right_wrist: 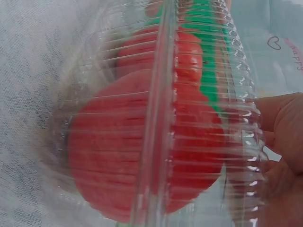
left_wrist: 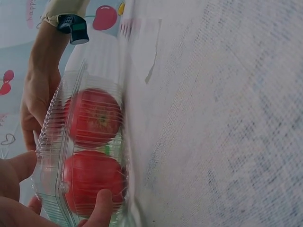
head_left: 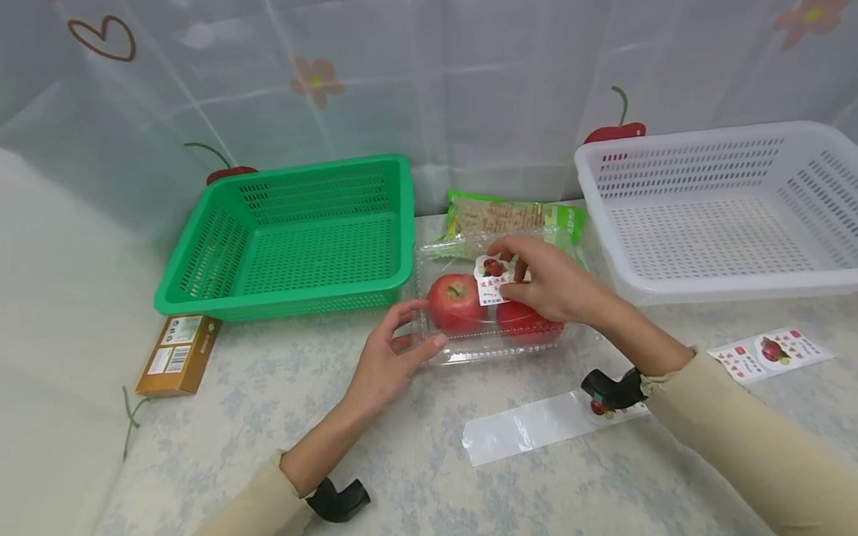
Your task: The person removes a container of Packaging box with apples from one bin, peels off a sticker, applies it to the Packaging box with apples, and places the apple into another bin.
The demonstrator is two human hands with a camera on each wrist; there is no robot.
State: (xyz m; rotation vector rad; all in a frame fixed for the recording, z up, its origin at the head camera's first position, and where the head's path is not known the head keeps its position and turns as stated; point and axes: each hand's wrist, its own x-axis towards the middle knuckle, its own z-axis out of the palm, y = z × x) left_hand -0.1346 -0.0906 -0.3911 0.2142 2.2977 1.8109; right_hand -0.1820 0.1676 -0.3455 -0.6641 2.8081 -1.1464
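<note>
A clear plastic clamshell box (head_left: 445, 349) lies closed on the table with two red apples (head_left: 455, 303) inside. My left hand (head_left: 386, 357) holds the box's left end, the thumb at its near corner and the fingers farther back. Over the lid, my right hand (head_left: 551, 281) pinches the right side of a white fruit sticker (head_left: 491, 285), thumb low and index finger high. The sticker overlaps the lid between the apples. In the right wrist view the ridged box wall (right_wrist: 156, 142) fills the middle, and the sticker is hidden there.
A green basket (head_left: 287, 301) stands at back left and a white basket (head_left: 740, 286) at back right. A green-edged packet (head_left: 499, 214) lies behind the box. A sticker strip (head_left: 527, 427), another strip (head_left: 781, 353) and a brown carton (head_left: 176, 357) lie on the table.
</note>
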